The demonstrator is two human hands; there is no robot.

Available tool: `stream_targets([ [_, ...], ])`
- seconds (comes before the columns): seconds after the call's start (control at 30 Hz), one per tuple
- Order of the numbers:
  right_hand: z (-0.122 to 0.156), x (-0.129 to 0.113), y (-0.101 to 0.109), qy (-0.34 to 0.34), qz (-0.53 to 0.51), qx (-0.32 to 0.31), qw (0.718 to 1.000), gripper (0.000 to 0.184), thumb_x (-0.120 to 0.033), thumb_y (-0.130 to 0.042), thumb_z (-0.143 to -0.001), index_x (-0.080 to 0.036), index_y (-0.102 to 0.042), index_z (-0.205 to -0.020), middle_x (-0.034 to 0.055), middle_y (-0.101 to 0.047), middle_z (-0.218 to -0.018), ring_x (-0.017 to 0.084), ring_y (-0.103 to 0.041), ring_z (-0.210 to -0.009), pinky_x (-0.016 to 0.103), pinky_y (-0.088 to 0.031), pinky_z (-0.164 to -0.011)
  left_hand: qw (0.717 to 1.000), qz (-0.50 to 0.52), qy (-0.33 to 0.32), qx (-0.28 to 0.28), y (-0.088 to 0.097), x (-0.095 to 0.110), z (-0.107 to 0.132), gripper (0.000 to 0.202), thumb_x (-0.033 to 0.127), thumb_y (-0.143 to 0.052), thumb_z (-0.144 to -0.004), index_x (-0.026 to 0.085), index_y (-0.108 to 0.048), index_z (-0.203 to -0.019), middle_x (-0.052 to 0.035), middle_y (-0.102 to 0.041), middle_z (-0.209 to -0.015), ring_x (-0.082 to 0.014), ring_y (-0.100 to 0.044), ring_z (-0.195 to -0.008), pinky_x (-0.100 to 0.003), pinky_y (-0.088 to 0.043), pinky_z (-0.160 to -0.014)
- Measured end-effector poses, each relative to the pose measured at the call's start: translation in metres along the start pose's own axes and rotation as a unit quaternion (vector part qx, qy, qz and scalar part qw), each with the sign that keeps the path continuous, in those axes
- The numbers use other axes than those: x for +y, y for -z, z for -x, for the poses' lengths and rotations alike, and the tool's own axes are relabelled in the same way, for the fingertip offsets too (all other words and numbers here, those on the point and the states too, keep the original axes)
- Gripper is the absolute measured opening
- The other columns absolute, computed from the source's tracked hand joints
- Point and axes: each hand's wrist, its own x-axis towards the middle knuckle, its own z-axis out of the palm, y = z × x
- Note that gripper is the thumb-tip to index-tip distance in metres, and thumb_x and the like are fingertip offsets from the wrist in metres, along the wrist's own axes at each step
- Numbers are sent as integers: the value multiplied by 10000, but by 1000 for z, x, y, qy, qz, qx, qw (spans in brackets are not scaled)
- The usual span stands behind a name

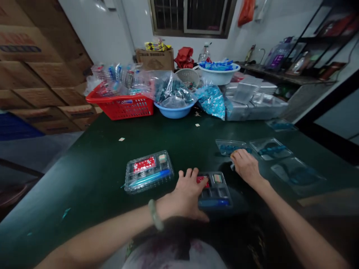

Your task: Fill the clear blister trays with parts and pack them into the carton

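My left hand (189, 194), with a green bangle at the wrist, lies with fingers spread over the left side of a clear plastic tray (228, 194). That tray holds a red dotted packet (203, 182), a small striped block (217, 178) and a blue pen (214, 203). My right hand (246, 164) is closed in a pinch beside a clear plastic cover (224, 147) with blue on it; a small pale bit shows under the fingertips, too unclear to name. To the left, a filled tray (148, 182) carries a similar packet, block and blue pen.
Further clear covers (270, 148) lie at the right. Along the back stand a red basket (120, 106) of bagged goods, a blue basin (175, 112), a bag of blue pieces (211, 101) and stacked clear boxes (252, 110). Cardboard cartons (30, 74) rise at the left.
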Motion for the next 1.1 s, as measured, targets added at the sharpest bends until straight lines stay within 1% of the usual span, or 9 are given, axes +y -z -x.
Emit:
stream_targets([
  [0.13, 12, -1, 11, -15, -19, 38, 999, 221, -155, -374, -890, -160, -577, -802, 83, -592, -889, 174, -499, -831, 280, -354, -728, 999, 30, -17, 34, 2, -10, -18, 1183, 775, -628, -409, 190, -289, -1380, -226, -213, -1435, -460, -135, -1301, -666, -127, -981],
  [0.27, 11, -16, 17, -24, -41, 80, 996, 208, -136, -383, -887, -170, -583, -841, 85, -595, -966, 178, -511, -872, 297, -359, -752, 976, 185, 30, 108, 13, -12, -35, 953, 569, -674, -620, 184, -261, -1388, -188, -283, -1417, -367, -290, -1274, -559, -299, -992],
  [0.4, -6, -42, 26, -5, -57, 114, 992, 189, -120, -410, -875, -172, -587, -836, 71, -619, -970, 172, -521, -863, 302, -360, -739, 863, 468, 126, 145, 3, -1, -62, 902, 246, -741, -621, 149, -246, -1369, -216, -372, -1325, -283, -543, -1024, -420, -511, -778],
  [0.5, -19, -66, 45, 24, -80, 147, 986, 168, -121, -429, -871, -163, -579, -810, 71, -637, -952, 165, -526, -819, 302, -358, -702, 754, 626, 79, 181, -1, 6, -70, 861, 172, -771, -571, 163, -319, -1303, -194, -411, -1278, -245, -578, -958, -360, -529, -721],
  [0.57, -24, -84, 63, 48, -110, 171, 978, 159, -115, -434, -869, -159, -572, -803, 75, -645, -937, 165, -532, -803, 303, -359, -682, 720, 652, 39, 234, 2, 8, -64, 897, 191, -778, -571, 201, -288, -1322, -174, -398, -1303, -242, -574, -981, -344, -521, -737],
  [0.7, -27, -121, 96, 53, -198, 204, 957, 155, -60, -447, -842, -162, -552, -791, 65, -652, -930, 162, -549, -797, 301, -379, -676, 743, 552, 9, 378, 10, 4, -38, 1069, 190, -781, -540, 302, -150, -1396, -107, -178, -1463, -300, -441, -1180, -372, -475, -858],
  [0.83, -29, -153, 113, 35, -339, 218, 914, 145, -53, -444, -831, -154, -538, -787, 78, -651, -865, 157, -560, -745, 303, -430, -666, 757, 481, -57, 439, 9, -2, -18, 1106, 302, -782, -549, 323, -92, -1413, -83, -207, -1457, -315, -314, -1283, -422, -391, -976],
  [0.97, -34, -163, 126, 19, -452, 178, 874, 132, -107, -438, -846, -167, -555, -842, 66, -650, -883, 156, -581, -761, 303, -471, -686, 738, 511, -106, 428, 11, -6, -12, 1104, 392, -766, -578, 338, -43, -1410, -103, -322, -1374, -291, -351, -1254, -424, -379, -976],
  [1.1, -36, -141, 143, -73, -514, 138, 843, 179, -188, -486, -859, -210, -562, -1019, 25, -646, -968, 130, -614, -804, 261, -495, -698, 675, 625, -146, 364, 25, -12, -11, 1103, 306, -800, -542, 351, -99, -1393, -88, -390, -1318, -293, -400, -1218, -432, -367, -972],
])
